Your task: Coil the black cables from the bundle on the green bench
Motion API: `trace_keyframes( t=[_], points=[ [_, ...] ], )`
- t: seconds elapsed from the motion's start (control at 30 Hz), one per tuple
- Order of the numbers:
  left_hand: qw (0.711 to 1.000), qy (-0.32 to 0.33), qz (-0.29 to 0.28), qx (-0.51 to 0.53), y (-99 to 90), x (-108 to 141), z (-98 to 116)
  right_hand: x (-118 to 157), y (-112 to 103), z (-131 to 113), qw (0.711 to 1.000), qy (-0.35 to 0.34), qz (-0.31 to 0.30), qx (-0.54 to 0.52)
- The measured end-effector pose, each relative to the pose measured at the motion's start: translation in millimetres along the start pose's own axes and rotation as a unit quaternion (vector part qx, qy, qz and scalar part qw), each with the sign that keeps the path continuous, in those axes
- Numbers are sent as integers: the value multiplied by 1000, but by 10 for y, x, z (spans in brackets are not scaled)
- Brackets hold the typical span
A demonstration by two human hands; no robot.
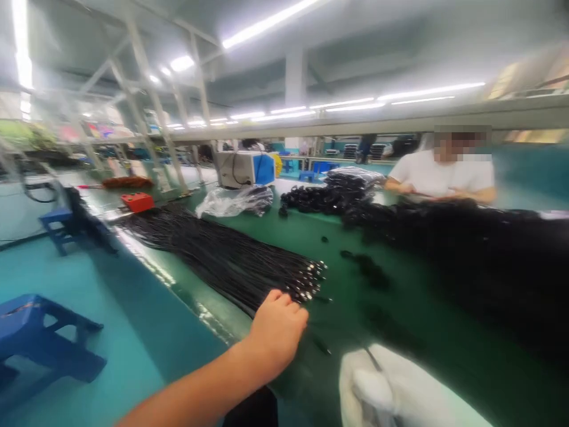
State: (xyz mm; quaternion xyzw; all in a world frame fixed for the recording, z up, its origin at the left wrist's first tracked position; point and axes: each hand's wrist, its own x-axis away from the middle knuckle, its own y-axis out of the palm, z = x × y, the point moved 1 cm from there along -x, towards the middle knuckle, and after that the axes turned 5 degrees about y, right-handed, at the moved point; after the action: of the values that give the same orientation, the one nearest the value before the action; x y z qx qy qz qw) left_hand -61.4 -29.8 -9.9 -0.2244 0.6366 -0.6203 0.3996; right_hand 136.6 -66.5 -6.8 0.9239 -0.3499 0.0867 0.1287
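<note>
Head view: left hand [281, 323] bare, back of hand and knuckles toward the camera, fingers curled under. Fingertips hidden; cannot tell whether they pinch anything. Long bundle of black cables [222, 249] lies at this hand, its metal tips [311, 279] just beyond the knuckles; the bundle runs away from the grip, up and to the left, along the green table [306, 231]. Contact between hand and bundle not certain.

Right hand [377, 379] in a white glove, right of the left hand and nearer the wearer, cut off by the lower edge. Fingers bent; a thin dark strand [372, 357] crosses the glove. Cannot tell whether it is pinched. Between the two hands, a loose dark piece [322, 345] with a bright tip, on the table.

Farther out from the left hand, past the far end of the bundle: red box [138, 202]. Beyond the bundle's middle: clear plastic bag [235, 201], with a white-and-blue machine [244, 169] behind it. Beyond the right hand, and to its right: large black heap [466, 237], blurred, contents unclear. Person in a white shirt [444, 178] behind the heap. Well left of the left hand, below table height: blue stool [40, 326].
</note>
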Motion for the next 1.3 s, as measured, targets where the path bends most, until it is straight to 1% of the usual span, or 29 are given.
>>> trace_keyframes(
  t=[0.03, 0.07, 0.13, 0.17, 0.2, 0.27, 0.33, 0.4, 0.47, 0.57, 0.67, 0.73, 0.77, 0.8, 0.83, 0.9, 0.93, 0.97, 1.0, 1.03, 1.07, 1.1, 1.17, 1.23, 1.27, 1.3],
  points=[
    [998, 15, -41, 53, -23, 32, 62, -23, -28, 35, 1000, 6, -11, -27],
    [991, 25, -55, 122, -64, 48, 112, -62, -64, 87, 998, 16, -30, -54],
    [967, 21, -59, 245, -161, 12, 178, -154, -138, 216, 978, 32, -126, -161],
    [961, 13, -52, 272, -198, -38, 200, -196, -176, 283, 966, 37, -155, -203],
    [959, 10, -46, 280, -218, -105, 220, -228, -206, 343, 954, 40, -174, -241],
    [961, 17, -31, 274, -209, -259, 256, -258, -235, 436, 938, 42, -187, -289],
    [957, 42, -32, 286, -160, -396, 272, -251, -226, 486, 930, 35, -185, -315],
    [942, 74, -48, 323, -120, -491, 254, -231, -205, 506, 926, 26, -184, -329],
    [926, 103, -63, 357, -111, -545, 212, -225, -195, 514, 918, 27, -203, -339],
    [911, 124, -58, 389, -119, -584, 172, -274, -205, 531, 895, 33, -268, -355],
    [910, 126, -36, 392, -67, -597, 218, -356, -219, 588, 882, 30, -310, -354],
    [917, 129, -15, 376, 22, -589, 250, -384, -224, 643, 887, 30, -317, -335],
    [925, 135, -5, 355, 79, -579, 239, -381, -232, 666, 895, 24, -307, -322],
    [936, 142, 6, 321, 141, -565, 197, -367, -247, 680, 907, 13, -284, -311],
    [950, 146, 21, 274, 203, -551, 118, -340, -270, 680, 919, -5, -253, -301],
    [978, 135, 57, 147, 312, -524, -139, -250, -340, 627, 937, -56, -186, -292],
    [987, 107, 84, 83, 350, -514, -293, -188, -383, 574, 939, -86, -157, -293],
    [992, 75, 97, 31, 379, -504, -438, -118, -429, 505, 939, -112, -132, -297],
    [994, 48, 94, -8, 399, -491, -551, -43, -478, 425, 937, -133, -103, -307],
    [995, 34, 85, -33, 411, -469, -614, 35, -530, 339, 933, -145, -68, -322],
    [996, 33, 68, -44, 419, -435, -618, 112, -584, 252, 926, -152, -27, -344],
    [997, 42, 53, -47, 426, -385, -561, 185, -637, 170, 914, -161, 15, -372],
    [995, 82, 38, -38, 449, -237, -308, 303, -737, 33, 882, -197, 75, -422],
    [988, 142, 57, -30, 498, -48, 22, 370, -819, -52, 859, -247, 89, -439],
    [981, 178, 71, -28, 531, 47, 178, 382, -851, -71, 856, -265, 87, -435],
    [972, 213, 96, -27, 562, 135, 313, 378, -877, -76, 860, -269, 86, -425]
  ],
)
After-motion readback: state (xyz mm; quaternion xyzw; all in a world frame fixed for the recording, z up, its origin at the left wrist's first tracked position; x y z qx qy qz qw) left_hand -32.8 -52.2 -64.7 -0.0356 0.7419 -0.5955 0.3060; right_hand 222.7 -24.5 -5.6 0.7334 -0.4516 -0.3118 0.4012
